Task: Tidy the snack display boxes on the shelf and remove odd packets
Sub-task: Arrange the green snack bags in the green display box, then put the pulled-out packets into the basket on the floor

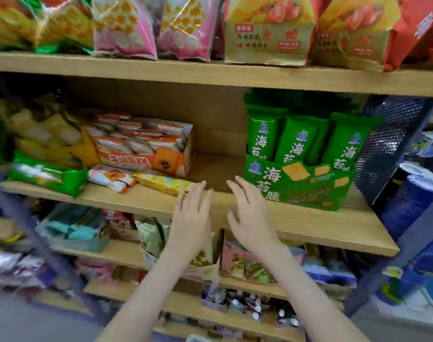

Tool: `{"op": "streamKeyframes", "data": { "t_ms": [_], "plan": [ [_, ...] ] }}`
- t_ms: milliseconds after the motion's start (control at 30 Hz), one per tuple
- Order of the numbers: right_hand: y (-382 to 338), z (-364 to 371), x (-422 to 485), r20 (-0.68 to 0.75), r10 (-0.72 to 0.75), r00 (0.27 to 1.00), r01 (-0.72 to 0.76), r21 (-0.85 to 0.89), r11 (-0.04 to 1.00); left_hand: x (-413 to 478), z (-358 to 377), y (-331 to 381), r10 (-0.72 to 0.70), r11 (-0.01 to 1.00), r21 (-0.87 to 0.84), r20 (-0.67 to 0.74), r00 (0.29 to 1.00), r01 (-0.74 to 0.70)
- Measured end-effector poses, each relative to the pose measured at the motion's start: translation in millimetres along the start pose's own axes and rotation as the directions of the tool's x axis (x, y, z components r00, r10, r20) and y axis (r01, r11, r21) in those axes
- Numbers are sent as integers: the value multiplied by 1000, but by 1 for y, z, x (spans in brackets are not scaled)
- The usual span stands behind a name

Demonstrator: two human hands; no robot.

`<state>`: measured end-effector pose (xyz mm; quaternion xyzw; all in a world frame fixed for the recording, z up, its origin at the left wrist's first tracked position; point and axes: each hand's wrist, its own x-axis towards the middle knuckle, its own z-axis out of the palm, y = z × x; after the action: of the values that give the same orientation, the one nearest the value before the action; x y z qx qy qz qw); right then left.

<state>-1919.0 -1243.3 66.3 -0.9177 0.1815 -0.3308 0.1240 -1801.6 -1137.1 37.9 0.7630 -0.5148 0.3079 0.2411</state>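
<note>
Hovering at the shelf (309, 223) edge, left hand (192, 218) and right hand (250, 213) are both flat-fingered and hold nothing. The green box (296, 183), just right of them, reads 海苔脆. The orange box (146, 154) label is blurred. A yellow packet (163, 181), white-orange packet (109, 177) and green packet (47, 176) lie loose before it.

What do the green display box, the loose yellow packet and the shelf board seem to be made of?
The green display box: likely printed cardboard, slightly glossy; its cut-out front stands stiff.
The yellow packet: shiny plastic film, crinkled and catching light.
The shelf board: wood or wood-look laminate, matte, with pale grain; which one, I cannot tell.
</note>
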Motion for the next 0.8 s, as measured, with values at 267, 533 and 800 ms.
{"op": "streamKeyframes", "data": {
  "t_ms": [267, 533, 800],
  "plan": [
    [-86, 69, 60, 167, 70, 983, -56, -89, 994, -51, -40, -146, -154, 980, 122, -37, 987, 157],
    [-98, 118, 97, 103, 390, 915, -346, -294, 891, -51, -77, -297, -95, 979, 182, 20, 995, 90],
    [-136, 142, 87, -262, 275, 925, -324, -168, 931, -19, -78, -359, -19, 958, 277, 326, 945, -76]
  ]
}}
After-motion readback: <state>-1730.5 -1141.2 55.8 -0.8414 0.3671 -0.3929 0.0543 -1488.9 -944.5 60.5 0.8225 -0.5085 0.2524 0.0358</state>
